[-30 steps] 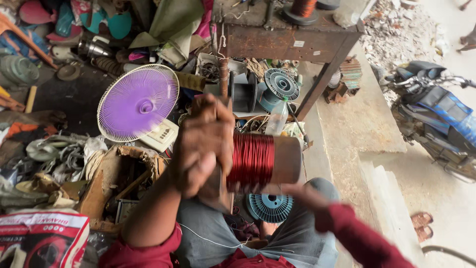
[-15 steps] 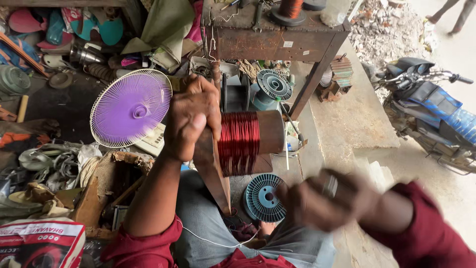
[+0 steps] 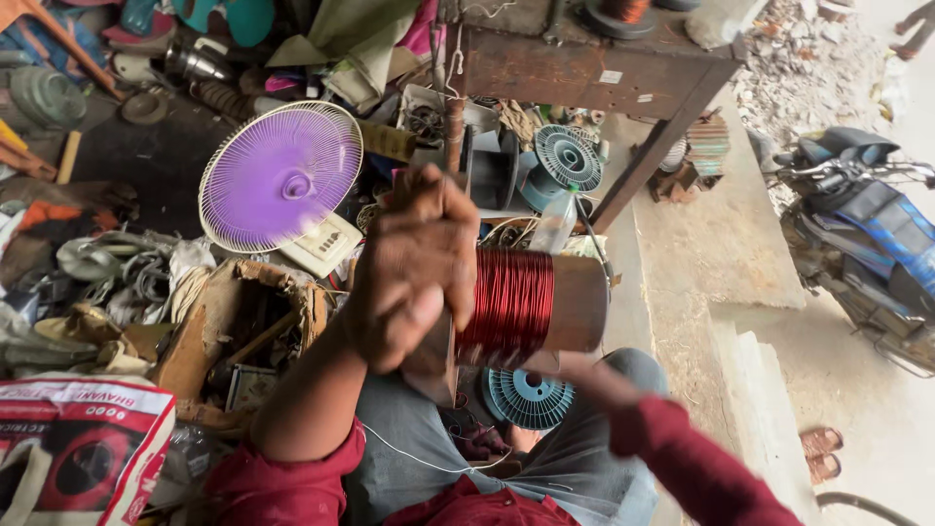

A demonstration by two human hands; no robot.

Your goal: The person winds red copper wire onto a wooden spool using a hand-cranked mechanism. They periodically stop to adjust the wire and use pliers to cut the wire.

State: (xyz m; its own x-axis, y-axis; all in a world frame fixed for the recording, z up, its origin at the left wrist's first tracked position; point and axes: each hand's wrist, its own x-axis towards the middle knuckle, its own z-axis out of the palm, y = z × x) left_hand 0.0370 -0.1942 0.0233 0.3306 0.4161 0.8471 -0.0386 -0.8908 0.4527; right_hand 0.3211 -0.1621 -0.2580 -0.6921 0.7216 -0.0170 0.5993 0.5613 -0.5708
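My left hand [image 3: 414, 268] is clenched around a wooden holder [image 3: 433, 375] that carries a brown spool [image 3: 579, 304], held sideways over my lap. Glossy red copper wire [image 3: 508, 302] is wound around the spool's left half; its right half is bare. My right hand [image 3: 584, 375] reaches in under the spool from the right and is mostly hidden by it, so I cannot make out its fingers. A thin pale thread [image 3: 409, 453] runs across my grey trousers.
A purple fan [image 3: 282, 175] stands at the left beyond a torn cardboard box [image 3: 243, 321]. Teal empty reels lie by my knee [image 3: 531, 397] and under a rusty wooden table [image 3: 584, 68]. A red-and-white carton [image 3: 78, 448] sits lower left, a motorcycle [image 3: 867, 224] at the right.
My right hand swung out to the right, then came back in under the spool. My left hand kept its hold and the spool stayed in front of me.
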